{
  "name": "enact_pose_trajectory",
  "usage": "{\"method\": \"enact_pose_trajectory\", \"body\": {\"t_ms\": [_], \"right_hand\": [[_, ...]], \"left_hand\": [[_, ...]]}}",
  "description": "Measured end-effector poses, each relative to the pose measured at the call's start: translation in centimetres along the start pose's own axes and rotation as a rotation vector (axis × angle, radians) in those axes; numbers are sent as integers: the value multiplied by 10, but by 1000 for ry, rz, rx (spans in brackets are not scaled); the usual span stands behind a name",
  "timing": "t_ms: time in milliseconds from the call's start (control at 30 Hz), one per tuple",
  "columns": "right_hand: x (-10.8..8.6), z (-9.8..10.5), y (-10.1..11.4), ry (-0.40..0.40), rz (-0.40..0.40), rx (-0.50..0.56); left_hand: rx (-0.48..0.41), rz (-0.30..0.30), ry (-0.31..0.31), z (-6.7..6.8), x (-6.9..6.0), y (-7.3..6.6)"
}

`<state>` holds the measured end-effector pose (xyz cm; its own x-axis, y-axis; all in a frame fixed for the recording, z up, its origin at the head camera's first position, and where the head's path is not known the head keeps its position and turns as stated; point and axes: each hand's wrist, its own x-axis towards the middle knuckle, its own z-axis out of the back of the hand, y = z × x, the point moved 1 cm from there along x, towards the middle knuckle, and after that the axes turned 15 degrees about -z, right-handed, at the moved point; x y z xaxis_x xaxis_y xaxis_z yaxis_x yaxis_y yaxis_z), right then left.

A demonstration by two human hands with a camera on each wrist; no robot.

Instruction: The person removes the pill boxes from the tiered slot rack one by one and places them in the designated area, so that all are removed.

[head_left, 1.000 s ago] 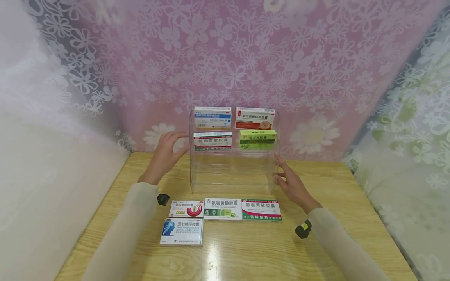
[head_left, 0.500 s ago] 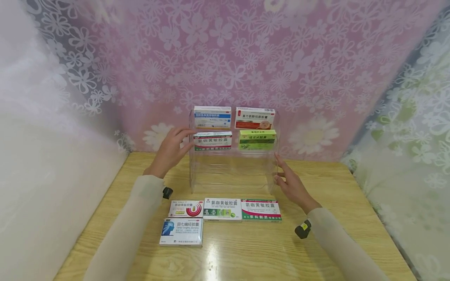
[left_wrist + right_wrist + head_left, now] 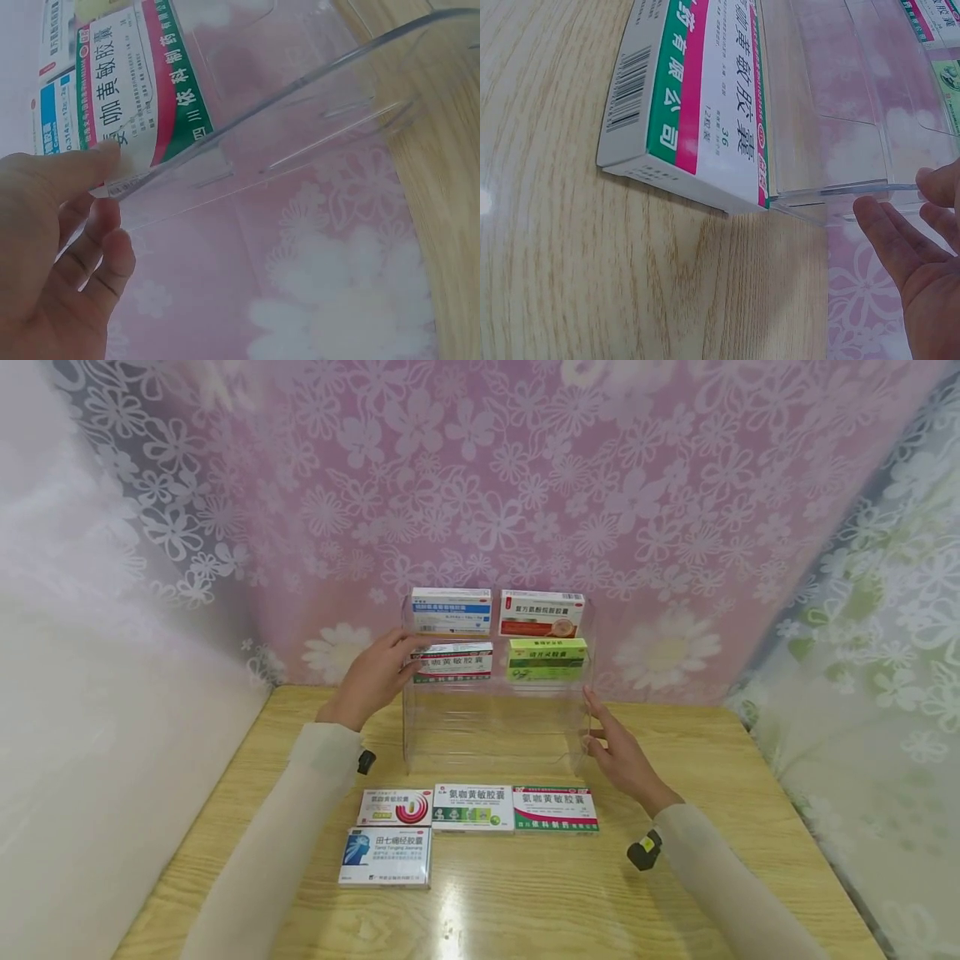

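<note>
A clear plastic display rack (image 3: 495, 727) stands on the table with medicine boxes in its upper two tiers. My left hand (image 3: 378, 677) is at the rack's left side, pinching the left end of a white, red and green medicine box (image 3: 461, 664). The left wrist view puts the thumb (image 3: 94, 161) on the box's front, with the other fingers curled behind its end. My right hand (image 3: 626, 756) holds the rack's right side edge at mid height. In the right wrist view its fingertips (image 3: 870, 214) lie against the clear side panel.
Blue-and-white (image 3: 450, 612), white-and-red (image 3: 542, 614) and yellow-green (image 3: 547, 660) boxes fill other upper slots. Several boxes lie flat before the rack, among them a red-swirl box (image 3: 395, 808), a white-and-green box (image 3: 472, 808) and a blue-head box (image 3: 385, 857). A floral curtain (image 3: 495, 477) hangs behind.
My left hand has moved right, from just outside the rack's left edge onto the end of the white, red and green medicine box. The right hand has stayed in place.
</note>
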<state>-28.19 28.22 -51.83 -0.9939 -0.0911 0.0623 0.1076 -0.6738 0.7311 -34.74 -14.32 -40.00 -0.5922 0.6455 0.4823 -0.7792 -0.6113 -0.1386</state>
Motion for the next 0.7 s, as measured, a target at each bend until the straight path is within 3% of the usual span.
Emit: {"method": "enact_pose_trajectory", "body": {"t_ms": [400, 567, 700], "right_hand": [[-1, 1, 0, 4, -3, -4], [0, 2, 0, 1, -6, -10], [0, 2, 0, 0, -2, -7]], "left_hand": [[58, -26, -99, -6, 0, 0], [1, -11, -203, 2, 2, -1], [-50, -41, -282, 14, 5, -7]]}}
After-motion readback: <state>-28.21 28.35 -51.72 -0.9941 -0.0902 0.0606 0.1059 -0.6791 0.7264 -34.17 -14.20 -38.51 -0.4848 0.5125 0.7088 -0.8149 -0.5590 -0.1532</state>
